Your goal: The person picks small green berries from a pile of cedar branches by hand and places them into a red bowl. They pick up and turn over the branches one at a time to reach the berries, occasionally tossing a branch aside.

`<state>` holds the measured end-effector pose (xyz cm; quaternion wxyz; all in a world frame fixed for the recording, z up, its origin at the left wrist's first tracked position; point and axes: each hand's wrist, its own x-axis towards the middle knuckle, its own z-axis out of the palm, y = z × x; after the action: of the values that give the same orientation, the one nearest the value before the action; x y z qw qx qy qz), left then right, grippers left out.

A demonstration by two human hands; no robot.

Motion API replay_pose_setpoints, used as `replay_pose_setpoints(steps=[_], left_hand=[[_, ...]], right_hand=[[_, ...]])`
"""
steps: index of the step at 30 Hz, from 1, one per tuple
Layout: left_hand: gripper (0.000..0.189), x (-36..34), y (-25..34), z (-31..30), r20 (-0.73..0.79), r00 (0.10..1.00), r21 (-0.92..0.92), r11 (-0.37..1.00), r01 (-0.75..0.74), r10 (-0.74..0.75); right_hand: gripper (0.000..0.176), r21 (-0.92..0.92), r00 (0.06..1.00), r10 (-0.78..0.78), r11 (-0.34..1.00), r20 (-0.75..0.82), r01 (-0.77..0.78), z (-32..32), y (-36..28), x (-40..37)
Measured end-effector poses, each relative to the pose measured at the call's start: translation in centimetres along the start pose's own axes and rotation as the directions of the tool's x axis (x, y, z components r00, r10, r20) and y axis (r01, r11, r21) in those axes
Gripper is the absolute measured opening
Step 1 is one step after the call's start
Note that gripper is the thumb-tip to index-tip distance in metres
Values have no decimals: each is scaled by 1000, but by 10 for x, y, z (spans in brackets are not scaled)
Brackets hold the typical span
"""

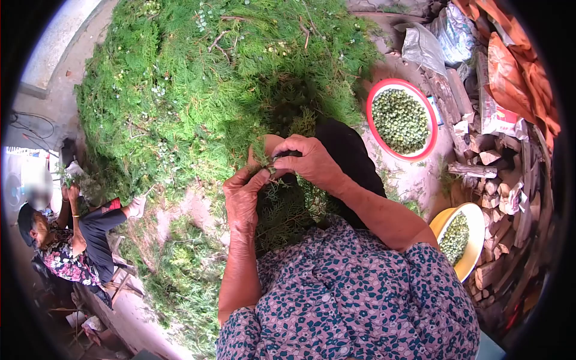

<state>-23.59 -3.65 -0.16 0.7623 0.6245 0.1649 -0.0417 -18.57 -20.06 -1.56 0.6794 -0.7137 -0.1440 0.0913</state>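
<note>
Red-rimmed basin (pixel 369 111): well filled with small, rounded green cones (pixel 401 122). Yellow basin (pixel 476 234): partly filled, likewise. Pale floor (pixel 420 186), largely under feathery conifer branches (pixel 180 102); split firewood (pixel 493 217) stacked rough at right. Left hand (pixel 245 191) and right hand (pixel 312 163), fingertips pinched, grip a scaly-leaved conifer sprig (pixel 272 170) above the lap. Co-worker (pixel 69 258) seated at left.
</note>
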Motion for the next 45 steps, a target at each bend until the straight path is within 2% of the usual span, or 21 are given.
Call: replay_pose_setpoints(steps=[1,3,4,6,7,9,10,11,13,14,17,22,24,27,31,33,36,37,39,43,45], left_hand=[[16,0,0,-1,11,1000,26,1000,-11,11],[17,0,1,0,16,1000,28,999,-15,14],[17,-2,1,1,21,1000,32,999,-18,17],[16,-3,-2,2,-13,1000,-11,1000,-26,26],[14,-3,-3,1,-40,999,-49,998,-32,30],[15,-1,-4,0,-50,999,-78,997,-25,21],[15,0,-5,0,-59,998,-109,994,-16,10],[15,1,-5,-1,-56,998,-113,993,-16,10],[17,1,-5,-2,-40,999,-102,995,-1,-3],[17,0,-4,-1,-41,999,-100,995,0,-5],[16,-2,-2,6,-27,999,-112,993,-20,17],[15,-5,0,7,-30,999,-60,997,-41,39],[16,-6,-2,6,-9,999,-68,996,-54,54],[15,-7,-3,6,16,998,-100,993,-59,61],[19,-1,-11,-3,36,999,-116,993,-16,21],[19,-1,-9,-2,37,999,-133,991,-25,30],[18,-3,-5,3,34,999,-155,988,-25,31],[18,-4,-5,4,31,999,-160,987,-19,25],[18,-3,-4,-1,32,999,-148,989,-6,11],[15,-2,-4,-4,65,998,-149,989,13,-3],[15,2,-6,-8,86,996,-151,988,25,-12]], right_hand=[[23,0,1000,0,1000,0,0,3,-2,-1],[17,270,980,183,950,-73,-157,8,-4,-2],[17,271,981,184,950,-70,-158,5,-2,0],[12,471,933,293,866,-210,-166,-8,2,8],[12,472,933,293,866,-209,-166,-14,3,9],[12,670,939,323,724,-121,-163,-24,-5,10],[13,672,948,319,701,5,-240,-25,-7,7],[13,669,948,320,704,3,-239,-22,-7,3],[15,577,938,310,742,153,-340,-11,-7,-9],[20,499,931,340,789,130,-358,-4,-14,-15],[22,496,926,366,789,93,-362,15,-9,-20],[19,461,928,347,807,133,-368,20,1,-13],[16,620,882,345,628,321,-471,14,3,-12],[14,638,844,354,552,404,-537,8,10,-14],[18,607,875,294,633,386,-481,12,8,-15],[19,573,950,219,759,223,-309,20,3,-17],[21,519,959,226,807,171,-283,21,4,-17],[21,519,959,226,806,172,-283,19,4,-17],[19,491,923,223,793,314,-359,11,4,-14],[19,522,909,233,758,345,-392,9,13,-14],[19,664,918,283,634,278,-396,11,-1,-13]])
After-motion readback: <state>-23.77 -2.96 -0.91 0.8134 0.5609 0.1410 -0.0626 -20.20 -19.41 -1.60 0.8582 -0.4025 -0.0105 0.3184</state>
